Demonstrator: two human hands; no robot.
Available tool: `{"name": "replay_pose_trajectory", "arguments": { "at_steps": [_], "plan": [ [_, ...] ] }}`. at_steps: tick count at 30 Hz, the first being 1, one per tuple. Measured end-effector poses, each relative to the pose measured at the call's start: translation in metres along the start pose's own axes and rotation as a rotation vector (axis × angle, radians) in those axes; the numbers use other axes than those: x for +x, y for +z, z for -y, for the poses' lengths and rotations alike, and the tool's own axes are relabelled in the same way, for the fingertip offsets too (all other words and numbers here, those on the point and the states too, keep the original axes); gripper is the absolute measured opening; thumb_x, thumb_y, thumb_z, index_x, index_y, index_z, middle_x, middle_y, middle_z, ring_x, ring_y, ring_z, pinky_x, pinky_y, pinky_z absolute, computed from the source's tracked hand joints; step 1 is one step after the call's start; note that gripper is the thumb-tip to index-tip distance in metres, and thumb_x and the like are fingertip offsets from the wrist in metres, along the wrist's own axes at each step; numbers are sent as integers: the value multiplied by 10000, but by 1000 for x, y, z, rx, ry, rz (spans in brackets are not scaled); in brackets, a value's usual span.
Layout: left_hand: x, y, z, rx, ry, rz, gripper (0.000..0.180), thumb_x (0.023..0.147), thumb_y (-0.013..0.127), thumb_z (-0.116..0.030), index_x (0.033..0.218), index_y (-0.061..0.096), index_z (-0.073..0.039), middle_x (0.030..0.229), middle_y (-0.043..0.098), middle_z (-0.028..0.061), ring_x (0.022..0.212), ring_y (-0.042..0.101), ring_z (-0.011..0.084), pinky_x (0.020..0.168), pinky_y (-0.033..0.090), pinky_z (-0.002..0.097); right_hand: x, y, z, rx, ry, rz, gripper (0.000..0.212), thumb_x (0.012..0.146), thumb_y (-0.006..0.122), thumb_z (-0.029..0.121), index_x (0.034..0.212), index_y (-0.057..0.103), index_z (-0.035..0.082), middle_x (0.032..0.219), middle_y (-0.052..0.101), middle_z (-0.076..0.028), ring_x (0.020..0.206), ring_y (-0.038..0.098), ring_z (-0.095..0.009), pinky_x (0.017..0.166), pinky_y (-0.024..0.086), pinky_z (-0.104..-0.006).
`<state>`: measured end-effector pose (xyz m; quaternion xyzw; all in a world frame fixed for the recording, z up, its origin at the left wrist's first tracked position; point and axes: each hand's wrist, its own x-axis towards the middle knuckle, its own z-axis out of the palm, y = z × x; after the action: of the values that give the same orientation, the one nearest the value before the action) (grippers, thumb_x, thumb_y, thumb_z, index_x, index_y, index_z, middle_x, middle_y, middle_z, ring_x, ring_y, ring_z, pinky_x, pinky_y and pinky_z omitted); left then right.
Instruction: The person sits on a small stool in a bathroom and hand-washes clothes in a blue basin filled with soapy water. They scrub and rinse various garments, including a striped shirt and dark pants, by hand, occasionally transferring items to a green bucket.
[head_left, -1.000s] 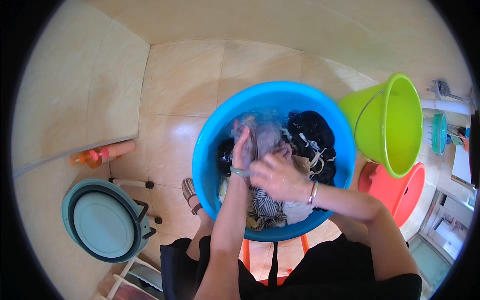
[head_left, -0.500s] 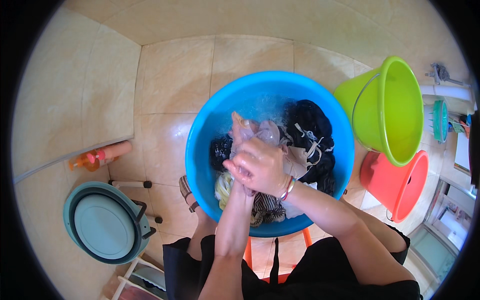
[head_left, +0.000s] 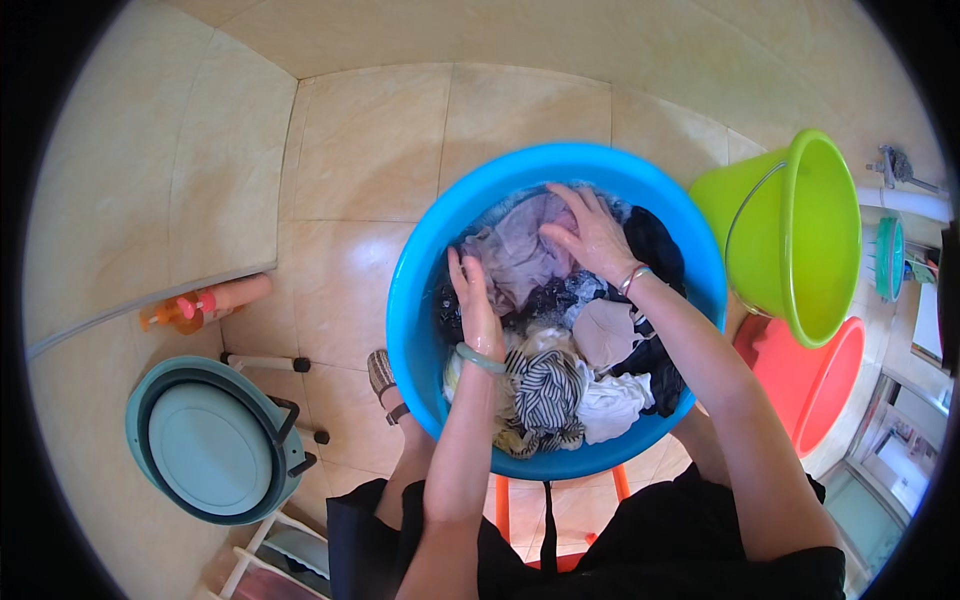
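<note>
A large blue basin [head_left: 408, 330] full of wet laundry and water stands before me. Over its left part is my left hand [head_left: 474, 305], fingers stretched, beside a pale mauve cloth [head_left: 520, 250] lying in the water. My right hand [head_left: 592, 235] is spread at that cloth's right edge, fingers apart; whether its fingertips touch it I cannot tell. Nearer me lie a black-and-white striped garment [head_left: 547, 390], a white cloth [head_left: 612, 405] and a beige bra-like piece [head_left: 605, 333]. Dark clothing [head_left: 655, 250] lines the basin's right side, partly under my right forearm.
A lime green bucket [head_left: 770, 235] and a red bucket [head_left: 825, 390] stand right of the basin. At left are a grey-green folding basin [head_left: 210, 450] and pump bottles [head_left: 235, 293] by the wall. Orange stool legs [head_left: 502, 505] show below the blue basin.
My hands were pressed together around the pale cloth; now they are apart and spread. The cloth lies spread in the water at the far side. The view has shifted slightly.
</note>
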<state>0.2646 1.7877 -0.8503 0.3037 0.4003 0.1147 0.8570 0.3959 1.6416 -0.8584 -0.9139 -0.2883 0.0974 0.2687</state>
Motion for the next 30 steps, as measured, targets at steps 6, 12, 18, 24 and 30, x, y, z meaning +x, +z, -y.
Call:
{"name": "replay_pose_trajectory", "arguments": {
  "at_steps": [6,12,18,24,30],
  "plan": [
    [28,-51,36,1251,396,173,853,775,657,74,1502,231,-56,1455,369,213,1357,349,356,1135,275,392,-17,41,32,-453,-142,447,368,782,688,294,1015,644,13,1297,506,-183,1149,508,-359,840,473,-550],
    [53,-28,19,34,-296,207,502,969,503,-207,1442,373,-97,1357,518,115,1247,486,284,1074,363,442,15,70,13,-122,262,138,280,875,590,218,1114,602,71,1112,595,-210,913,641,-392,771,519,-480],
    [44,-16,17,-442,-336,441,660,962,452,-552,1422,381,-84,1388,476,134,1233,478,323,1032,401,498,-45,-5,93,77,-435,152,138,758,627,130,888,580,125,929,486,-96,905,539,-283,739,473,-426],
    [-3,25,1,-320,-364,407,560,949,589,-356,1421,362,-159,1234,499,100,1093,535,256,904,492,413,-74,-52,140,70,-528,61,259,725,713,423,814,637,192,986,502,-15,930,482,-210,705,424,-355],
    [-20,49,-13,-289,-208,219,391,893,652,-338,1189,521,-118,976,547,46,872,553,180,773,500,348,-57,-38,155,127,-494,-233,205,738,715,375,736,595,209,853,503,16,770,531,-148,511,407,-279]
  ]
}}
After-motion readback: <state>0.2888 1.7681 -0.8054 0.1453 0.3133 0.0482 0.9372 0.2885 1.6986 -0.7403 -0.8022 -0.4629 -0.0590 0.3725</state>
